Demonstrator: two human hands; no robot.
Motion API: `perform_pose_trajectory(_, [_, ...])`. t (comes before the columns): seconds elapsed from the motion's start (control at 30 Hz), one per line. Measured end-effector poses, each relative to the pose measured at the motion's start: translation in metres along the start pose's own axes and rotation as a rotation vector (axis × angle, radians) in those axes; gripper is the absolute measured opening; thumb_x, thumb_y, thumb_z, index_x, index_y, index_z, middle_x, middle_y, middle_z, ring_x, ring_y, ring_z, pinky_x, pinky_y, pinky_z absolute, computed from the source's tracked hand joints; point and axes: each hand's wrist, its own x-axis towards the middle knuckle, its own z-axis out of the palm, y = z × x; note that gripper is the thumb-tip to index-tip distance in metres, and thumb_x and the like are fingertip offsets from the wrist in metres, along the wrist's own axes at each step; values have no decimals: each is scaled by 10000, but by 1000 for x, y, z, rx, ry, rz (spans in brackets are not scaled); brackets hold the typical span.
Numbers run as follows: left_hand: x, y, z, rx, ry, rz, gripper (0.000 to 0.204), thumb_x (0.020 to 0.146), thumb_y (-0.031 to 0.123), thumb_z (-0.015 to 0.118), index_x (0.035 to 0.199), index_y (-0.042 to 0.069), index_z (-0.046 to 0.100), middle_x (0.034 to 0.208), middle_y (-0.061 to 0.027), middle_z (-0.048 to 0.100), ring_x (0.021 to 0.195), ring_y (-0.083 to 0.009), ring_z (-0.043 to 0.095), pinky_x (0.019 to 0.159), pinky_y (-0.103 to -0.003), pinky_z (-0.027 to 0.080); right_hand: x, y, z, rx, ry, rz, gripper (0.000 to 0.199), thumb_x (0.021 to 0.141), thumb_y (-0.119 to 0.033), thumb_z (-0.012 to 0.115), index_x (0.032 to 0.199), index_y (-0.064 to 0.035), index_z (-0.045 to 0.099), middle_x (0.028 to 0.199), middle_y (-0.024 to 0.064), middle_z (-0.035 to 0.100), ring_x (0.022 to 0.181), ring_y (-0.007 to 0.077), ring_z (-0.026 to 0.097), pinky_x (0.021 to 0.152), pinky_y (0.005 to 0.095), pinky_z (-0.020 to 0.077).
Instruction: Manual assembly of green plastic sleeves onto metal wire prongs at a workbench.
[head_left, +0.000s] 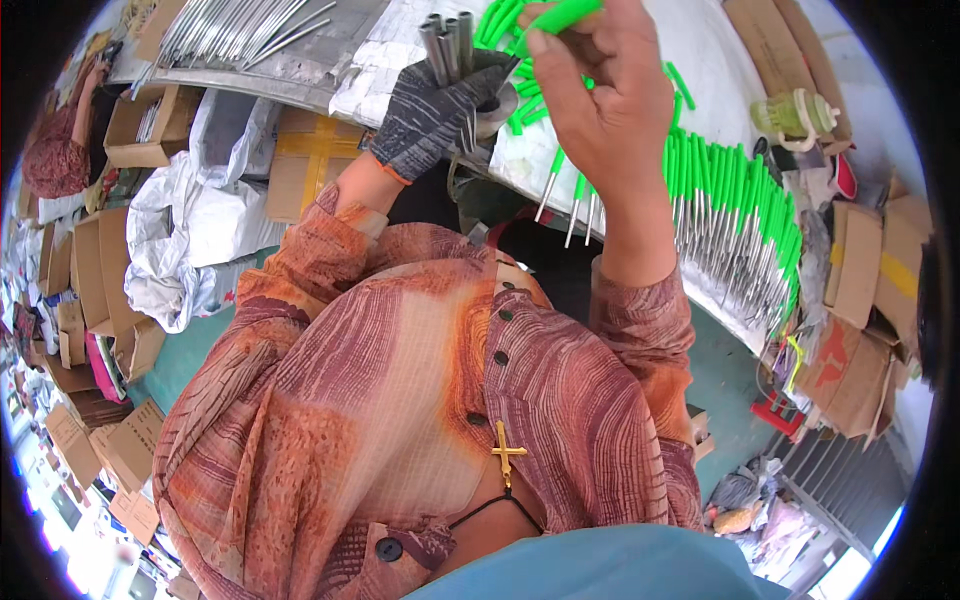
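Observation:
My left hand (pixel 420 125), in a dark grey knit glove with an orange cuff, is closed around a bundle of metal tubes (pixel 447 48) whose open ends point up and away. Bare, my right hand (pixel 612 100) pinches a bright green sleeve (pixel 566 14) between thumb and fingers, just right of the bundle. Whether a rod sits inside that sleeve I cannot tell. More green sleeves (pixel 494 27) lie behind and between my hands. To the right, many metal rods with green sleeves (pixel 735 195) lie side by side along the table edge.
Bare metal rods (pixel 240 28) lie at the far left of the table. A pale green lidded cup (pixel 797 117) stands at the right. Cardboard boxes (pixel 150 125) and a white plastic sack (pixel 180 235) are at the left; another person (pixel 62 160) is at the far left.

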Motion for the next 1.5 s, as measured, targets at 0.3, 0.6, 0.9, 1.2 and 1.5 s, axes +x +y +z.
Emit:
perform_pose_trajectory(0.3, [8, -7, -9, -380, 7, -248, 273, 853, 167, 596, 1062, -7, 570, 981, -134, 621, 846, -217, 627, 686, -334, 567, 20, 5, 13, 25, 18, -94, 204, 927, -162, 489, 1025, 13, 525, 731, 69, 593, 670, 118, 595, 611, 218, 470])
perform_pose_trajectory(0.6, [3, -5, -11, -389, 2, -224, 305, 865, 191, 574, 1105, 3, 575, 1040, -102, 624, 942, -205, 606, 798, -326, 521, 19, 6, 12, -68, 157, -74, 200, 940, -165, 457, 1011, 12, 517, 685, 58, 584, 622, 125, 592, 575, 232, 464])
perform_pose_trajectory(0.9, [3, -4, -4, -239, 24, -213, 318, 846, 198, 602, 1102, 11, 583, 1014, -88, 630, 870, -197, 627, 753, -296, 521, 19, 13, 8, -57, 142, -244, 244, 949, -228, 435, 1012, 5, 471, 756, 88, 586, 619, 144, 576, 571, 260, 487])
perform_pose_trajectory(1.2, [3, -8, -4, 1, 48, -127, 286, 816, 164, 647, 1059, 16, 616, 909, -71, 649, 782, -155, 628, 683, -271, 505, 3, 0, 7, 72, 322, -4, 275, 895, -168, 557, 1103, -10, 473, 762, 54, 565, 658, 99, 550, 542, 221, 455])
perform_pose_trajectory(1.5, [4, -11, -3, 62, 28, -49, 275, 802, 158, 667, 1033, 13, 630, 856, -65, 653, 745, -128, 616, 670, -258, 493, -9, 15, 5, 299, 305, 166, 471, 890, -123, 545, 1202, 38, 231, 993, 239, 567, 823, 285, 641, 641, 311, 568])
